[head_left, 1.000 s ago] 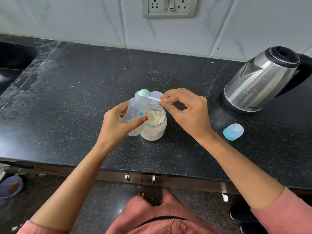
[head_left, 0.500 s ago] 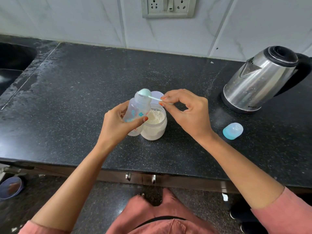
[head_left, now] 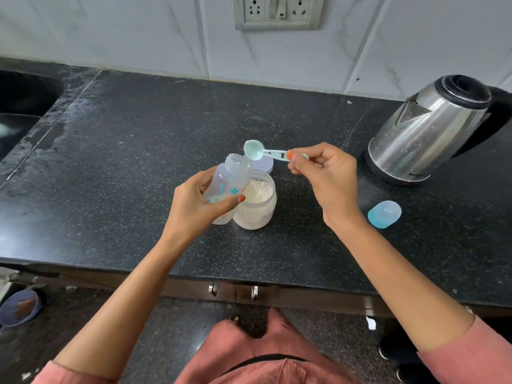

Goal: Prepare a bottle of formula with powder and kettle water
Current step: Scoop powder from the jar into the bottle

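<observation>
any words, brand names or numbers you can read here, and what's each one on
No text here can be read for certain.
kettle: a small brand word on its dark base, too blurred to read.
bottle: teal leaf and flower pictures and a reddish mark low down, too small to read.
jar, scoop, blue cap, socket plate: no writing shows.

The left hand (head_left: pixel 194 209) holds a tilted bottle (head_left: pixel 225 187) by the powder jar (head_left: pixel 256 202). The right hand (head_left: pixel 329 178) pinches a scoop (head_left: pixel 253 151) above it.
</observation>
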A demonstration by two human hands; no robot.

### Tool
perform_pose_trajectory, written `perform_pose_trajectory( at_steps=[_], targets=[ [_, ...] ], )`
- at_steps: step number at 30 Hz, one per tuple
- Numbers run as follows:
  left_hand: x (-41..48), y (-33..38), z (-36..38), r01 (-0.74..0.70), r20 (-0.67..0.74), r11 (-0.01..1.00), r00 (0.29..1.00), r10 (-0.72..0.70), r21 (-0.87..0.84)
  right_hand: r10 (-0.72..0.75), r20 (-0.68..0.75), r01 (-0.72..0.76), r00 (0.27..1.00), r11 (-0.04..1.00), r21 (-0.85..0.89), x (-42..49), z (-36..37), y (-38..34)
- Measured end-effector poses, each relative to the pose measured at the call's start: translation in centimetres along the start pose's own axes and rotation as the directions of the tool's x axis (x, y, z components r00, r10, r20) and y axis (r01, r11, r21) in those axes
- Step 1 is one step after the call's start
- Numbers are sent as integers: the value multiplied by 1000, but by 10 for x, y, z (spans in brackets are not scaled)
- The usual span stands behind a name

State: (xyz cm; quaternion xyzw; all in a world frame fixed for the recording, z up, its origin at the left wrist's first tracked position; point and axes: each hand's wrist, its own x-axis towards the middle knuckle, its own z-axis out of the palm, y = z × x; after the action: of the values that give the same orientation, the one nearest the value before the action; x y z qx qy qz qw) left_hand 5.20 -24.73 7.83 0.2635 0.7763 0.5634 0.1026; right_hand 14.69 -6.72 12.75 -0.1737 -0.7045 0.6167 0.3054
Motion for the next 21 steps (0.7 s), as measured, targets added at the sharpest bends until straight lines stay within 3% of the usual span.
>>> perform_pose_trajectory(
  at_steps=[4, 7, 12, 15, 18, 21],
  targets=[
    [-2, -3, -2, 23, 2, 1000, 1000, -23, -6, 129, 11, -130, 992, 989, 67, 4, -8, 5],
    [-2, -6, -4, 42, -14, 999, 999, -42, -8, 98, 9, -97, 995, 991, -88, 6, -12, 14],
    [-3, -10, -4, 73, -29, 997, 997, -73, 0, 2, 271, 150, 963, 830, -538, 6, 0, 29],
    [-4, -11, -4, 86, -35, 996, 996, -86, -10, -3, 440, 311, 898, 710, -631, 7, 10, 34],
    [-4, -11, -3, 99, -41, 995, 994, -99, -7, 9, 515, 415, 857, 579, -702, 10, 18, 33],
    [-4, -11, -4, 112, -46, 994, 993, -113, -15, 37, 580, 482, 814, 514, -710, 12, 24, 30]
  ],
)
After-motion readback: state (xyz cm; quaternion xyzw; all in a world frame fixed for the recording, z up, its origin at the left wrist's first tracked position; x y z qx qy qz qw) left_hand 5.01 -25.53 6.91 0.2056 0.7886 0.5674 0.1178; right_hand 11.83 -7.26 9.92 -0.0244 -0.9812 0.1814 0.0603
